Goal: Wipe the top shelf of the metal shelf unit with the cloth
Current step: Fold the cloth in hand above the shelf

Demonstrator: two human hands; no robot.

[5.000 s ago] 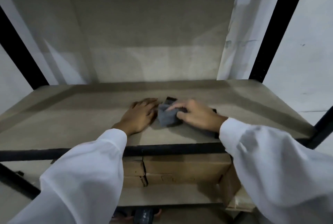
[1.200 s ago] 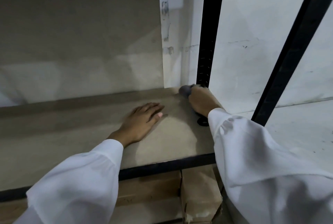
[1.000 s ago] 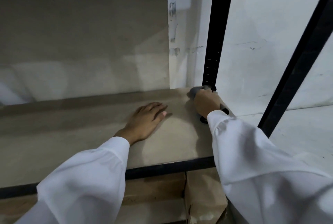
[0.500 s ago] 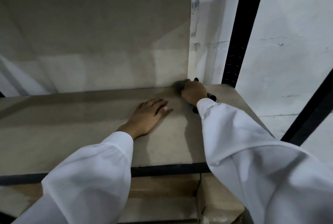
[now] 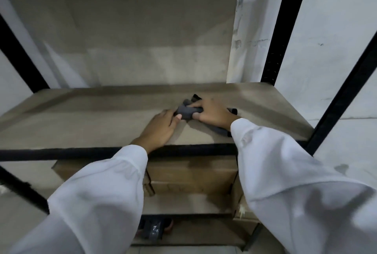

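Your right hand point(image 5: 212, 113) lies on the top shelf point(image 5: 81, 119), right of centre, pressing a dark grey cloth point(image 5: 186, 111) to the board. The fingers point(image 5: 194, 104) curl over a bunched fold of it, so the hand is closed on the cloth; more fabric shows beyond the knuckles and trails back under the wrist toward the front edge. Your left hand point(image 5: 161, 127) rests flat on the shelf, palm down, fingers together and extended, holding nothing; its fingertips touch the near edge of the bunched cloth (contact looks light, pressure cannot be judged).

The shelf board is pale brown and dull, with a darker band along the back. A black front rail point(image 5: 61, 153) bounds it. Black uprights point(image 5: 281, 35) stand at the right rear and right front corners, and another at the left. Both of your arms are in loose white sleeves point(image 5: 285, 172) crossing the front rail. Below the rail, cardboard boxes point(image 5: 191, 176) sit on the lower shelf, close together. A pale panel backs the unit, white wall to its right.
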